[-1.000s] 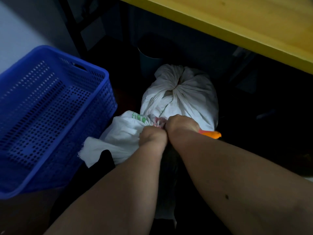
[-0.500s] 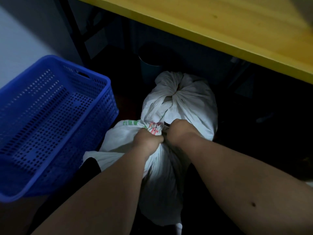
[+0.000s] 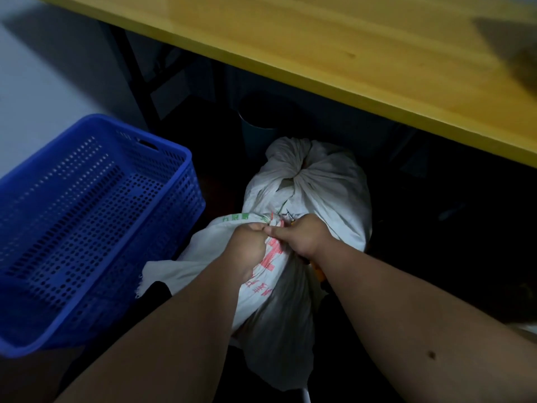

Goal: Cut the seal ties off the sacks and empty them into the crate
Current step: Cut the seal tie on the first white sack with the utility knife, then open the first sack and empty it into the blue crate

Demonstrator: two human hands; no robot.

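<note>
down here under the yellow table (image 3: 334, 48) it's dim, and both of my hands are on the near sack (image 3: 276, 301), a white woven one with red print that stands between my forearms. my left hand (image 3: 247, 248) is curled tight around the bunched cloth at its neck, thumb and fingers pinching the fabric just below the green-lettered edge. my right hand (image 3: 305, 239) is closed too, knuckles up, touching the left at the fingertips; it grips a cutter (image 3: 315, 267) whose orange handle peeks out beneath the wrist, and thin dark tips show just past my fingers right at the gathered neck. whether those tips are on the tie itself i cannot tell, it's too small and shadowed.

the second sack (image 3: 319, 181) stands right behind the first, touching it, its mouth twisted shut into a knot on top. the blue crate (image 3: 96, 216) sits to my left, just beside the near sack, tilted toward me, its perforated walls showing. a dark bin (image 3: 255, 135) stands farther back under the table, behind the second sack.
</note>
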